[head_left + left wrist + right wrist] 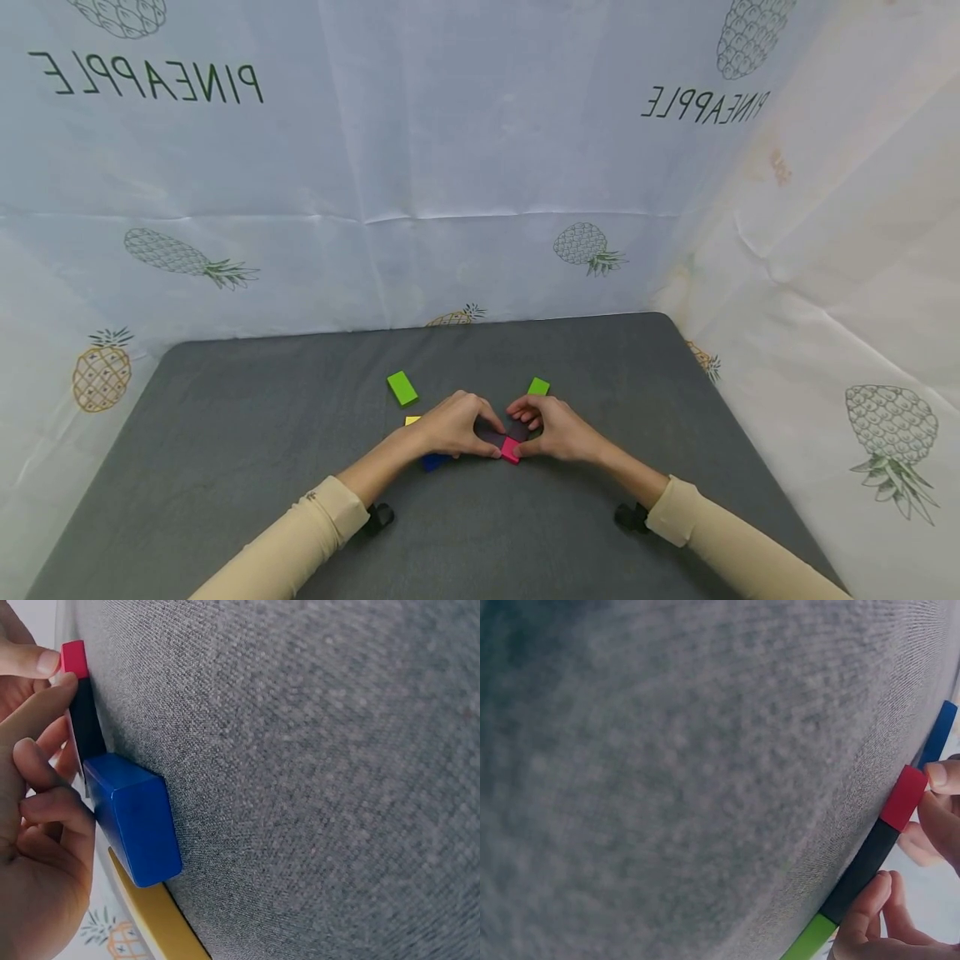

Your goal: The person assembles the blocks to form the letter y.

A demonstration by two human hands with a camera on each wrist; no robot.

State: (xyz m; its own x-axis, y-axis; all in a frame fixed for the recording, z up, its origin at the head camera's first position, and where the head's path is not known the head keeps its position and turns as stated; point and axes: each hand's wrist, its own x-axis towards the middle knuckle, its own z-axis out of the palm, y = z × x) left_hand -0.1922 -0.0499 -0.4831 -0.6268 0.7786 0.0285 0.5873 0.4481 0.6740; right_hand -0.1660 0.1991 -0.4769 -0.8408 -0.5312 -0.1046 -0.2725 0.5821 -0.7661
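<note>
A red block (510,450) lies on the grey table, where two black blocks (491,436) meet it in a V shape. My left hand (452,423) holds the left black block between thumb and index finger, its thumb tip at the red block's edge. My right hand (564,431) curls around the right black block (860,870); the thumb touches the red block and other fingertips rest by the black block's outer end. A blue block (139,817) stands beside the left hand's curled fingers. The hands partly cover the black blocks in the head view.
A yellow block (412,420) is half hidden behind the left hand. One green block (402,388) lies farther back on the left, another green block (538,386) just behind the right hand. A pineapple-print cloth (465,167) hangs along the table's far edge.
</note>
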